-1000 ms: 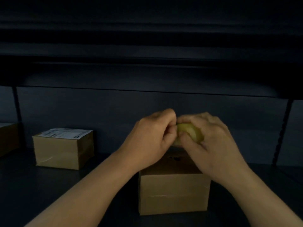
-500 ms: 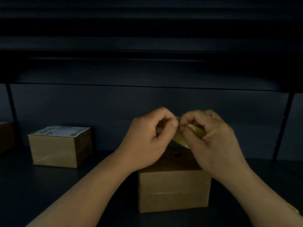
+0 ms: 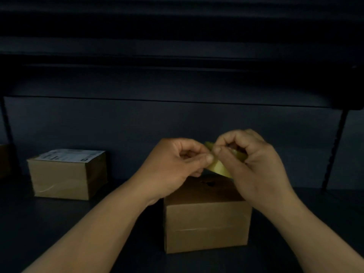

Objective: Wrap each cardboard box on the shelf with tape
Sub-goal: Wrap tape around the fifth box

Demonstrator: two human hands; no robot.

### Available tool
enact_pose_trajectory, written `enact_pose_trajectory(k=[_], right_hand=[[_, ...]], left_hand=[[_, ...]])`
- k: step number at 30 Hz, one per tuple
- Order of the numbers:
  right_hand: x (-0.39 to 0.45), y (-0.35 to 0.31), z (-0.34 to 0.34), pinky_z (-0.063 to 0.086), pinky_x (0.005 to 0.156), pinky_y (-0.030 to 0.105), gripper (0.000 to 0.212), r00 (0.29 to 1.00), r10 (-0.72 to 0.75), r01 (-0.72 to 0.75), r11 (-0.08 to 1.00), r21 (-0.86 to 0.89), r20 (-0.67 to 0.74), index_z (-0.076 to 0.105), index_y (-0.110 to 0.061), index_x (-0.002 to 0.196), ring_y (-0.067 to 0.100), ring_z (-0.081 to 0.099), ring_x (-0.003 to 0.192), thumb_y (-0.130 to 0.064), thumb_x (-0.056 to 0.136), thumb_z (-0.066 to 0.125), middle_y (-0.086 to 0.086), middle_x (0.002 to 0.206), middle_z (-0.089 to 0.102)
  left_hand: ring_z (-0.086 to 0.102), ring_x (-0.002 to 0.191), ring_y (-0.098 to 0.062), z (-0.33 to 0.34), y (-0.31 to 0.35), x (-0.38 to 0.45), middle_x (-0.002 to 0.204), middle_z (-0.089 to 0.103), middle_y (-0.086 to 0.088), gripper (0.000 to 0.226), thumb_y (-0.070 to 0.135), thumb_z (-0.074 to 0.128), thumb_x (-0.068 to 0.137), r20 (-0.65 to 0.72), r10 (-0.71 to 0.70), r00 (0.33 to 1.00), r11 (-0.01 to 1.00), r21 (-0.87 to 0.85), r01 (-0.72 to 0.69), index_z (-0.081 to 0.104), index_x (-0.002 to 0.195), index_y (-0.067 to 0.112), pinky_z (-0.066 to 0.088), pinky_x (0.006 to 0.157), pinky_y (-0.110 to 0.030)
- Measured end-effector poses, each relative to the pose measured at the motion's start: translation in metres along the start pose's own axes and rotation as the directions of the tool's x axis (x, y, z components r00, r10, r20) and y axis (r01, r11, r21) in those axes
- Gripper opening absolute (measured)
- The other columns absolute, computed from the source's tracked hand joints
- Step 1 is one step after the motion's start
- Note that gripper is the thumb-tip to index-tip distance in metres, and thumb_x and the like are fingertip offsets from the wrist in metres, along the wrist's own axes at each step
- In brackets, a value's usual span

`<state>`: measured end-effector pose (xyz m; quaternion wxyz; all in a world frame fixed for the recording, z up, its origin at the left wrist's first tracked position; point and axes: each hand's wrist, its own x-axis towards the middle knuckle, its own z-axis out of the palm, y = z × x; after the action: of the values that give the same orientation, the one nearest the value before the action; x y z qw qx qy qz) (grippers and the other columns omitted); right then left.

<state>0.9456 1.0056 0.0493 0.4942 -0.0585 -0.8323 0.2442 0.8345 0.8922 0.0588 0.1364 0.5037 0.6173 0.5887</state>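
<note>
A plain cardboard box (image 3: 206,225) stands on the dark shelf (image 3: 49,233) right in front of me. Above its top, both hands hold a yellowish roll of tape (image 3: 218,166). My right hand (image 3: 254,166) grips the roll with fingers curled around it. My left hand (image 3: 177,166) pinches the roll's edge between thumb and forefinger, next to the right thumb. Most of the roll is hidden by the fingers. A second cardboard box (image 3: 67,178) with a white label on top sits to the left, apart from the hands.
The edge of another brown box (image 3: 4,160) shows at the far left. A dark shelf board overhangs above. Upright shelf posts (image 3: 334,150) stand at the right and left. The back panel is close behind the boxes.
The roll has tilted and more of its yellow band shows between the hands. My left fingers have loosened from a tight grip to a pinch at the roll's edge.
</note>
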Motion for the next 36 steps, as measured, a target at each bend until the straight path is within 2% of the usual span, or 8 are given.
enact_pose_trajectory(k=[7,12,16,22,25,27,30,36], right_hand=[[-0.001,-0.001,0.001,0.039,0.066,0.005,0.009,0.999,0.028,-0.028,0.999,0.018,-0.032,0.061,-0.028,0.077,-0.001,0.052,0.079,-0.022,0.084,0.06,-0.008,0.083,0.055],[-0.002,-0.004,0.0,0.039,0.064,0.005,0.013,0.997,0.028,-0.031,0.999,-0.03,-0.078,0.061,-0.027,0.075,-0.002,0.052,0.078,-0.02,0.086,0.062,-0.012,0.08,0.054],[-0.002,-0.008,0.0,0.039,0.062,0.006,0.01,0.994,0.005,-0.015,0.996,-0.088,-0.112,0.057,-0.03,0.073,-0.001,0.05,0.077,-0.028,0.083,0.055,-0.014,0.077,0.052],[0.003,-0.001,-0.007,0.04,0.061,0.016,0.007,0.986,-0.044,0.007,0.974,-0.228,-0.158,0.054,-0.031,0.078,0.003,0.049,0.075,-0.028,0.085,0.051,-0.011,0.081,0.048],[0.01,0.015,-0.023,0.036,0.059,0.005,0.014,0.976,0.093,-0.143,0.956,-0.255,-0.198,0.055,-0.03,0.079,-0.001,0.045,0.07,-0.022,0.091,0.055,-0.005,0.086,0.049],[0.012,0.019,-0.028,0.035,0.058,0.0,0.015,0.967,0.128,-0.173,0.965,-0.198,-0.22,0.056,-0.028,0.077,0.0,0.048,0.072,-0.021,0.091,0.057,-0.004,0.087,0.052],[0.01,0.013,-0.021,0.036,0.06,0.003,0.016,0.978,0.129,-0.151,0.98,-0.132,-0.162,0.057,-0.028,0.074,-0.001,0.05,0.078,-0.023,0.089,0.057,-0.006,0.086,0.053],[0.008,0.004,-0.01,0.037,0.06,0.004,0.016,0.991,0.115,-0.119,0.992,-0.05,-0.067,0.056,-0.032,0.073,-0.004,0.049,0.078,-0.025,0.087,0.057,-0.011,0.084,0.053]], left_hand=[[0.06,0.066,0.002,0.01,-0.003,-0.004,0.07,0.067,0.013,0.009,0.019,0.069,0.084,-0.179,0.288,0.941,0.934,0.271,-0.235,0.072,0.077,0.025,0.046,0.06,-0.01],[0.056,0.06,-0.006,0.015,-0.003,-0.005,0.066,0.059,0.011,0.013,0.012,0.069,0.082,-0.147,0.628,0.764,0.642,0.653,-0.402,0.068,0.07,0.016,0.043,0.051,-0.016],[0.047,0.053,-0.009,0.016,0.001,-0.008,0.068,0.05,0.008,0.018,0.003,0.063,0.081,-0.092,0.725,0.683,0.495,0.758,-0.424,0.058,0.066,0.011,0.039,0.043,-0.021],[0.056,0.06,-0.011,0.01,0.012,-0.012,0.071,0.054,0.0,0.012,0.004,0.056,0.083,-0.149,0.754,0.639,0.551,0.673,-0.493,0.054,0.071,0.006,0.044,0.049,-0.029],[0.066,0.07,-0.013,-0.01,0.028,-0.013,0.076,0.059,-0.002,0.01,0.015,0.047,0.091,-0.332,0.731,0.596,0.671,0.51,-0.539,0.05,0.081,0.015,0.054,0.054,-0.031],[0.068,0.071,-0.011,-0.015,0.03,-0.01,0.073,0.061,0.006,0.018,0.015,0.047,0.096,-0.461,0.558,0.69,0.826,0.231,-0.514,0.05,0.08,0.024,0.057,0.058,-0.029],[0.069,0.074,-0.014,-0.007,0.022,-0.005,0.069,0.063,0.009,0.023,0.016,0.046,0.096,-0.345,0.218,0.913,0.967,-0.048,-0.249,0.056,0.077,0.022,0.059,0.067,-0.034],[0.068,0.073,-0.012,-0.003,0.008,-0.001,0.064,0.065,0.009,0.018,0.024,0.053,0.092,-0.208,0.058,0.976,0.993,-0.093,-0.078,0.06,0.077,0.017,0.057,0.071,-0.028]])
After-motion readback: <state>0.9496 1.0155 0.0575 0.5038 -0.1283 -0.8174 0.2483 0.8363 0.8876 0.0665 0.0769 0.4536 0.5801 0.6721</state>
